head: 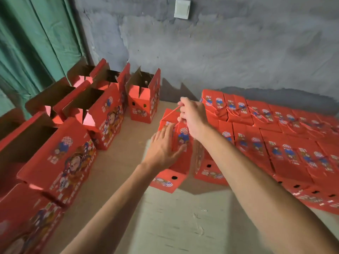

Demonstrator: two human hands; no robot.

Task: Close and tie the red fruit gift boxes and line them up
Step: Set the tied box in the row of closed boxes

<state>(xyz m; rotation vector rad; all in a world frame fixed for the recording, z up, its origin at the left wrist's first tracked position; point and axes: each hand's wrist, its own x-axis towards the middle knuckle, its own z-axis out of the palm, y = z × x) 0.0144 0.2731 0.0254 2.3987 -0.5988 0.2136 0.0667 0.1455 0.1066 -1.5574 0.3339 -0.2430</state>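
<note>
Both hands [192, 116] on upright box [176, 143] — right pinches cord [171, 111].

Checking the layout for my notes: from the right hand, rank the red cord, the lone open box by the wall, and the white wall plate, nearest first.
1. Red cord, pinched in the right hand.
2. Lone open box, to its left by the wall.
3. White wall plate, high above.

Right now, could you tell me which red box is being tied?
The closed box in the middle: left hand rests on it, right hand pinches its red cord.
</note>
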